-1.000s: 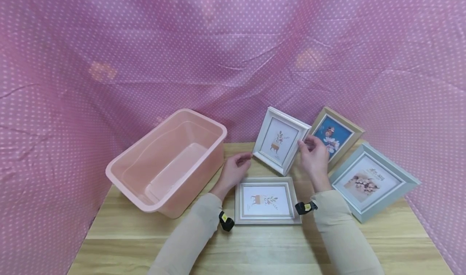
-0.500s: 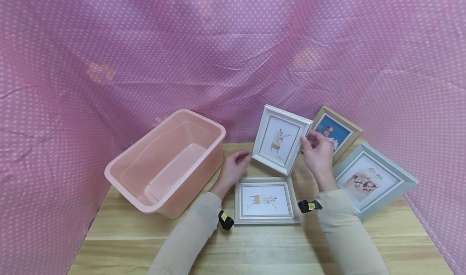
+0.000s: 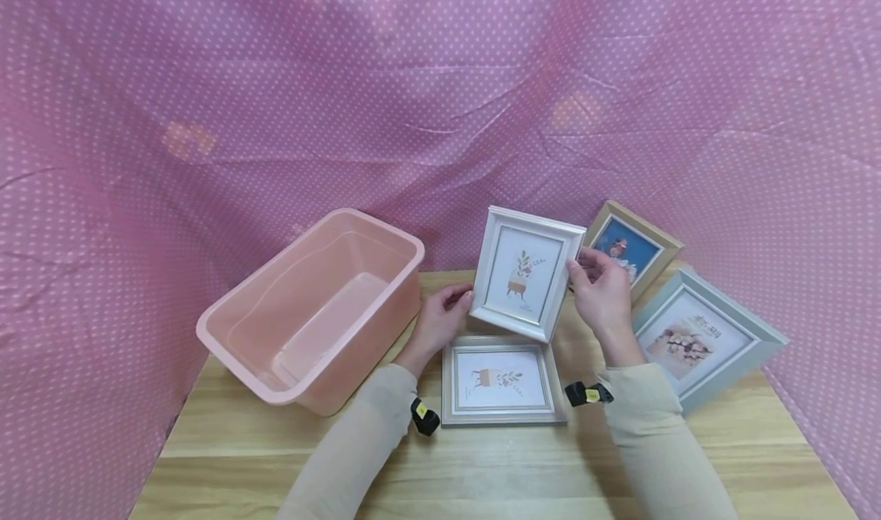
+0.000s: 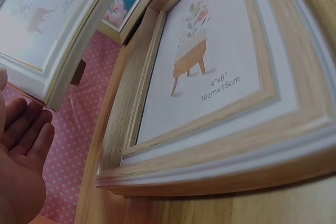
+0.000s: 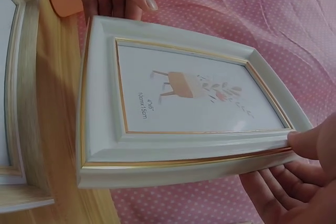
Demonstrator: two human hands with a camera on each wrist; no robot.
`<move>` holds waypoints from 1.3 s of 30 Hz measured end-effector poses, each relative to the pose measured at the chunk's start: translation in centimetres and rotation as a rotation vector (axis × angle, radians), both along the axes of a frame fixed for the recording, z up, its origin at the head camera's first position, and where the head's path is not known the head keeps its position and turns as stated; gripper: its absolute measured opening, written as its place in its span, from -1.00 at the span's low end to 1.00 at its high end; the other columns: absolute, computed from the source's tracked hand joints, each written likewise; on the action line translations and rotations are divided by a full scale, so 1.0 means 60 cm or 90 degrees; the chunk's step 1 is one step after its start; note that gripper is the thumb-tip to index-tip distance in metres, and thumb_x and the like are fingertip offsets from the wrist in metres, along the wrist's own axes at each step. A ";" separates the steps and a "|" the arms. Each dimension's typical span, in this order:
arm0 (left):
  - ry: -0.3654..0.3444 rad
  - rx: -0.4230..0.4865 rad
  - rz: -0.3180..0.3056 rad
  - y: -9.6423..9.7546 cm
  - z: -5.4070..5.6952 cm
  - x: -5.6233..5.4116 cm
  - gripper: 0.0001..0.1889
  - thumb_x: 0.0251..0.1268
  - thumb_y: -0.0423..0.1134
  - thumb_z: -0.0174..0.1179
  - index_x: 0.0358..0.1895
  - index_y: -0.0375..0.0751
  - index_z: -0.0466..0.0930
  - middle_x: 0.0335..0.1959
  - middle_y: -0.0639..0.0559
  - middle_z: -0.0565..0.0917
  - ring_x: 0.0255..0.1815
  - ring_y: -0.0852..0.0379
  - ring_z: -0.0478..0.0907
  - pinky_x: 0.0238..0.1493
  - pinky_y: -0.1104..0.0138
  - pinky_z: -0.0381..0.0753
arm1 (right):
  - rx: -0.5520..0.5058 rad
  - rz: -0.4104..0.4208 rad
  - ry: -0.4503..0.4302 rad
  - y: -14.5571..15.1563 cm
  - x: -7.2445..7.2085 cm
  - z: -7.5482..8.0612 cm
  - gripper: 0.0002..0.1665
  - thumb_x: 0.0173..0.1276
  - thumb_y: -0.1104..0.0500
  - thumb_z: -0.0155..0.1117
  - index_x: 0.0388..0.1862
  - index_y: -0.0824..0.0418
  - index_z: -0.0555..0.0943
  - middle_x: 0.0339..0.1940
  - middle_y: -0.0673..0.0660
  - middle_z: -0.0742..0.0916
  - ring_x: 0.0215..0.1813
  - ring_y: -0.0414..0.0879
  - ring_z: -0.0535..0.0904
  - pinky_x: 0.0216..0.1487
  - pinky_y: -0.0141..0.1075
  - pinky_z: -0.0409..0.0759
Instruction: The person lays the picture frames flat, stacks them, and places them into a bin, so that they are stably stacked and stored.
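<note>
My right hand (image 3: 603, 300) pinches the right edge of a white picture frame (image 3: 521, 274), thumb on its face and fingers behind, as the right wrist view shows. The frame is held tilted up above the table, its plant print facing me. My left hand (image 3: 439, 323) is by its lower left corner, fingers loosely bent; in the left wrist view the fingertips (image 4: 44, 121) lie just under that corner, and whether they touch is hard to tell. Below, a light wood-toned picture frame (image 3: 505, 419) lies face up on the table, turned sideways.
A pink plastic tub (image 3: 385, 329) stands at the left. To the right are a tan frame (image 3: 662, 264) with a blue picture and a pale green frame (image 3: 743, 352), both propped up at an angle. Pink dotted cloth (image 3: 440, 107) hangs behind the wooden table (image 3: 495, 474).
The white frame has shifted slightly left and toward me, and stands straighter than before. My right hand has moved a little right, while the left hand has barely moved.
</note>
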State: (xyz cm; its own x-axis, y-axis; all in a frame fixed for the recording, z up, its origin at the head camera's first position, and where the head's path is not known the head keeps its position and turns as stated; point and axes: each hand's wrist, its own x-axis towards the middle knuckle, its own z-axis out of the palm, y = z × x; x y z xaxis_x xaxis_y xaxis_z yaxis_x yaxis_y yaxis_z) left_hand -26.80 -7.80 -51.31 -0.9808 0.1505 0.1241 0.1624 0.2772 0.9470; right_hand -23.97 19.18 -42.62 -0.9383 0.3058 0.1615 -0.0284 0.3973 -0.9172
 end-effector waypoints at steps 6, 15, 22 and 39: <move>-0.016 0.007 -0.010 -0.002 0.003 0.002 -0.60 0.65 -0.15 0.22 0.34 -0.34 0.66 0.28 -0.27 0.74 0.35 -0.19 0.67 0.47 0.02 0.66 | 0.000 0.007 0.008 -0.002 0.009 0.009 -0.53 0.66 0.19 0.23 0.42 0.39 0.58 0.21 0.39 0.78 0.16 0.17 0.72 -0.08 -0.69 0.53; -0.049 0.015 -0.039 -0.012 0.006 0.007 -0.53 0.66 -0.06 0.21 0.45 -0.22 0.58 0.40 -0.19 0.67 0.47 -0.15 0.58 0.58 0.00 0.55 | -0.014 0.018 0.000 -0.004 0.015 0.016 -0.52 0.67 0.16 0.22 0.43 0.37 0.58 0.24 0.38 0.77 0.18 0.12 0.71 -0.03 -0.69 0.55; -0.012 0.053 -0.092 -0.019 0.004 0.009 -0.48 0.69 -0.18 0.13 0.55 -0.35 0.42 0.52 -0.31 0.55 0.55 -0.27 0.49 0.67 -0.07 0.42 | -0.017 0.021 -0.021 -0.008 0.019 0.021 -0.52 0.67 0.16 0.23 0.45 0.33 0.59 0.23 0.33 0.78 0.21 0.11 0.72 -0.03 -0.69 0.62; -0.137 0.104 -0.200 -0.035 -0.002 0.023 -0.28 0.76 -0.03 -0.23 0.77 -0.29 -0.11 0.82 -0.21 -0.05 0.85 -0.23 -0.19 0.83 -0.18 -0.27 | -0.036 0.055 -0.047 -0.014 0.031 0.022 -0.51 0.67 0.13 0.25 0.46 0.29 0.59 0.24 0.34 0.78 0.21 0.11 0.73 0.00 -0.64 0.68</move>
State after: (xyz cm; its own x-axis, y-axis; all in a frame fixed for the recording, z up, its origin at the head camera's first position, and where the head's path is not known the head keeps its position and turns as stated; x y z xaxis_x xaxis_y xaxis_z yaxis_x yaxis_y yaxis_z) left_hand -25.42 -9.90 -51.46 -0.8964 0.4422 -0.0312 0.0091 0.0888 0.9960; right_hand -22.09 18.36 -41.27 -0.9700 0.2307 0.0762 0.0079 0.3433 -0.9392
